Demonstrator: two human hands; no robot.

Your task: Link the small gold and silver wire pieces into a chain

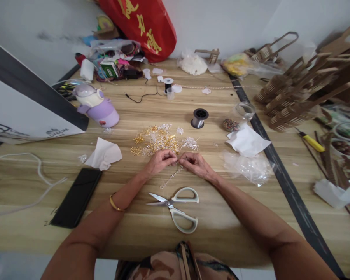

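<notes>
My left hand [163, 160] and my right hand [196, 163] meet fingertip to fingertip over the table, both in a pinch. From under my right fingers a thin silvery chain [172, 177] trails onto the wood towards me. Whatever my left fingertips hold is too small to make out. Just beyond my hands lies a heap of gold and silver jewelry findings [160, 140], with a small pile of silvery pins [190, 143] at its right. Open-bladed scissors [169, 203] with pale handles rest on the near side of the chain.
A wire spool [199, 118] stands beyond the pile. To the right are a tipped glass jar [236, 116] with beads, white paper [247, 140] and clear plastic bags [251, 168]. At left lie a black phone [76, 197], a tissue [104, 154] and a purple bottle [100, 109].
</notes>
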